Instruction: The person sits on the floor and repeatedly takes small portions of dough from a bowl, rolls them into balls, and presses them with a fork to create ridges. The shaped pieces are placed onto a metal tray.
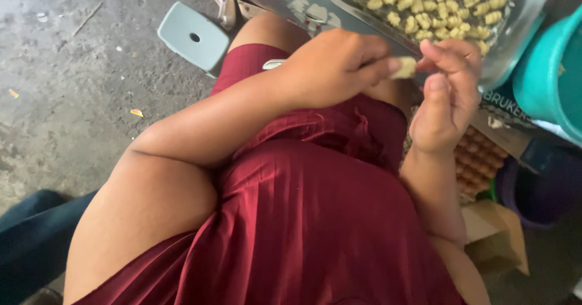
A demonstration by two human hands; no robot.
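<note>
My left hand (330,66) and my right hand (448,96) meet over my lap, just below a clear glass tray (515,32). Between their fingertips sits one small pale yellow dough piece (404,67); both hands pinch it. The tray holds several similar pale rolled pieces (430,5). My dark red pleated skirt (303,214) fills the lower middle of the view.
A pale green plastic stool (194,37) stands on the grey concrete floor at upper left. A teal plastic tub (555,69) sits at the right edge, a purple basin (545,190) below it. Brown egg cartons (479,162) and a cardboard box (497,235) lie by my right arm.
</note>
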